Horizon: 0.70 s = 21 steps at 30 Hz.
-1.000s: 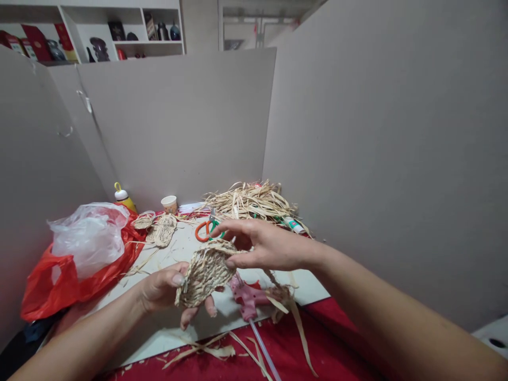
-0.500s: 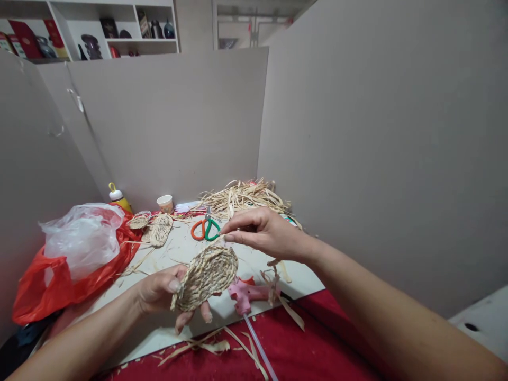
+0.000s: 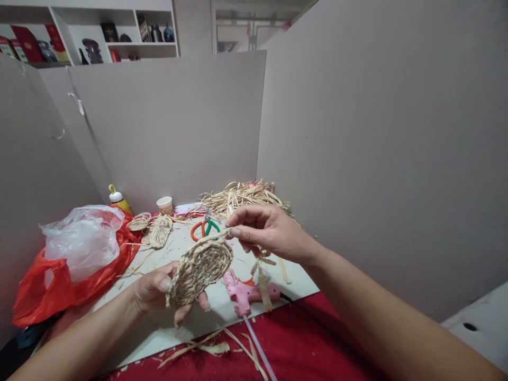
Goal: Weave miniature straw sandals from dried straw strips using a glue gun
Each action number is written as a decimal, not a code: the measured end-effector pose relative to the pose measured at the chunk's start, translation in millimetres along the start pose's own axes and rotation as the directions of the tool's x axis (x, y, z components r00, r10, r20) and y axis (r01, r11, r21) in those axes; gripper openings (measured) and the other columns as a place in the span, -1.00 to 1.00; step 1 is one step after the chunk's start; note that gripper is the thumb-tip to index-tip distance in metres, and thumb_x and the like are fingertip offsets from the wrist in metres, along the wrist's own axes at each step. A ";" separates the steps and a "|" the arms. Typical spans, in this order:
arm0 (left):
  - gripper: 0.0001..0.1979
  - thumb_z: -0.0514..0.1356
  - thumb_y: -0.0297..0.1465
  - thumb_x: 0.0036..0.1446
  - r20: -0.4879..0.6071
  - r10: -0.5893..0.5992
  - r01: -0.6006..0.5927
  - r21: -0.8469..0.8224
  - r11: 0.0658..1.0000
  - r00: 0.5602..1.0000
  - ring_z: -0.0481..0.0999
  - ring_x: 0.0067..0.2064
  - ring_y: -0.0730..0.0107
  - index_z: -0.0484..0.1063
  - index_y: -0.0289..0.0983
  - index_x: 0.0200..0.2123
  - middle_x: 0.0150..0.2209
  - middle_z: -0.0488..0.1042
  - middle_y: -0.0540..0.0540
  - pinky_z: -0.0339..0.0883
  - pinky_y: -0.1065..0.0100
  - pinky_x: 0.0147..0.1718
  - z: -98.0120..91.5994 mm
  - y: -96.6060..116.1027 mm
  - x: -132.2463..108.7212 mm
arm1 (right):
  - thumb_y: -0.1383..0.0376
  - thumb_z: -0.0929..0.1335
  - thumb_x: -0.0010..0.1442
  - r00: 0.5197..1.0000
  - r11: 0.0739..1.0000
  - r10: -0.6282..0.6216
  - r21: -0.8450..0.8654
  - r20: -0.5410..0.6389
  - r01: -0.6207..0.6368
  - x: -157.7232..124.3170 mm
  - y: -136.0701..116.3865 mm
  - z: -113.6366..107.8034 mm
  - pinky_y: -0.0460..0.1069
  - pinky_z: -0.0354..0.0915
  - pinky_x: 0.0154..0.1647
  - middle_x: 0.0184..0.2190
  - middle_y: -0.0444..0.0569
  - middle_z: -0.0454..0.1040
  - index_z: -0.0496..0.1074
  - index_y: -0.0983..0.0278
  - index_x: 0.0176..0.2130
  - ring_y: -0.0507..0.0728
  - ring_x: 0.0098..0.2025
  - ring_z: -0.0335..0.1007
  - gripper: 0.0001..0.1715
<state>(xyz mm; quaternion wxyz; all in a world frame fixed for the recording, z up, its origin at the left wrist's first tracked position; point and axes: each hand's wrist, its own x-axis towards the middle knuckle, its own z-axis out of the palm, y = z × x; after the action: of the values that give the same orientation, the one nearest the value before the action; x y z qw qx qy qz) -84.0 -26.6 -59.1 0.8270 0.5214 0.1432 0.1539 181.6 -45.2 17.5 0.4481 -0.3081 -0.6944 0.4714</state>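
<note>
An oval piece woven from braided straw is tilted above the white board. My left hand grips its near left end, thumb on top and fingers beneath. At its far right edge a twisted straw strand leads away, and my right hand pinches this strand between thumb and fingertips. Loose straw ends hang under my right hand. Below lies a pink hot glue gun with a clear glue stick poking out of its back. Scissors with one orange and one green handle lie behind the woven piece.
A heap of dry straw lies at the back. More woven straw pieces, a paper cup, a yellow bottle and a red plastic bag stand left. Grey panels enclose the white board on red cloth.
My right hand has moved slightly right, drawing the strand out longer from the woven edge. The woven piece and my left hand have shifted a little to the left.
</note>
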 end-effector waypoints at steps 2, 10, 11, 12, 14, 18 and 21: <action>-0.43 0.37 -0.16 -0.26 -0.003 0.028 -0.028 -0.006 1.000 1.000 0.42 -0.63 0.43 0.57 -0.49 -0.23 -0.30 0.62 -0.35 0.35 0.41 -0.67 0.3 -0.2 0.1 | 0.25 0.47 0.06 0.999 0.998 -0.031 0.052 -0.029 0.032 -0.2 0.1 1.7 -0.20 0.20 -0.72 -0.60 -0.15 0.48 0.50 0.30 -0.35 -0.08 -0.64 0.29 -0.84; -0.46 0.33 -0.19 -0.15 -0.052 0.146 -0.146 -0.007 0.989 0.988 0.41 -0.61 0.49 0.53 -0.49 -0.16 -0.25 0.61 -0.35 0.32 0.47 -0.66 5.5 2.8 0.6 | 0.20 0.47 0.05 0.996 0.945 0.007 0.327 -0.084 0.021 -1.5 7.2 13.5 -0.17 0.32 -0.65 -0.47 -0.09 0.55 0.45 0.27 -0.37 -0.03 -0.55 0.43 -0.79; -0.46 0.32 -0.20 -0.14 -0.058 0.165 -0.166 -0.013 0.986 0.985 0.40 -0.61 0.49 0.51 -0.46 -0.13 -0.23 0.61 -0.35 0.32 0.47 -0.67 5.4 3.4 0.6 | 0.20 0.48 0.05 0.996 0.933 0.014 0.358 -0.090 0.019 -1.6 8.1 15.5 -0.17 0.31 -0.66 -0.47 -0.10 0.53 0.44 0.27 -0.36 -0.03 -0.55 0.42 -0.78; -0.46 0.31 -0.20 -0.13 -0.063 0.178 -0.179 -0.018 0.984 0.982 0.40 -0.61 0.50 0.49 -0.44 -0.11 -0.22 0.60 -0.35 0.31 0.48 -0.67 5.1 3.7 0.6 | 0.21 0.48 0.04 0.995 0.923 0.022 0.383 -0.098 0.018 -1.6 9.1 17.3 -0.18 0.30 -0.67 -0.47 -0.12 0.50 0.44 0.27 -0.36 -0.03 -0.54 0.41 -0.78; -0.46 0.30 -0.18 -0.10 -0.066 0.188 -0.190 -0.025 0.981 0.980 0.39 -0.61 0.51 0.47 -0.42 -0.09 -0.22 0.60 -0.34 0.32 0.48 -0.66 3.4 3.6 0.0 | 0.22 0.50 0.00 0.993 0.909 0.035 0.417 -0.114 0.016 -1.6 11.7 20.7 -0.18 0.30 -0.67 -0.44 -0.14 0.45 0.43 0.26 -0.34 -0.03 -0.52 0.40 -0.75; -0.51 0.24 -0.17 0.00 -0.093 0.229 -0.234 -0.042 0.971 0.969 0.41 -0.57 0.51 0.45 -0.38 -0.07 -0.20 0.59 -0.31 0.34 0.48 -0.61 -2.5 -1.4 -1.3 | 0.28 0.53 -0.08 0.991 0.916 0.089 0.399 -0.102 -0.041 -2.3 19.9 27.7 -0.15 0.31 -0.64 -0.23 -0.09 0.39 0.36 0.17 -0.01 -0.01 -0.44 0.39 -0.38; -0.54 0.20 -0.17 0.04 -0.097 0.238 -0.245 -0.071 0.967 0.966 0.46 -0.53 0.45 0.48 -0.39 -0.09 -0.21 0.59 -0.30 0.35 0.46 -0.59 -5.6 -5.8 -0.7 | 0.31 0.53 -0.11 0.991 0.932 0.118 0.352 -0.067 -0.087 -2.1 27.2 33.3 -0.16 0.24 -0.64 -0.32 -0.14 0.33 0.30 0.19 0.06 -0.02 -0.46 0.34 -0.25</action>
<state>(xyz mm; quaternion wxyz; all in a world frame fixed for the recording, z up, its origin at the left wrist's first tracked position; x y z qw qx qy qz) -86.3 -24.6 -66.6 0.8157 0.4931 0.1083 0.2823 152.3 -49.6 -13.7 0.5003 -0.2800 -0.5629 0.5954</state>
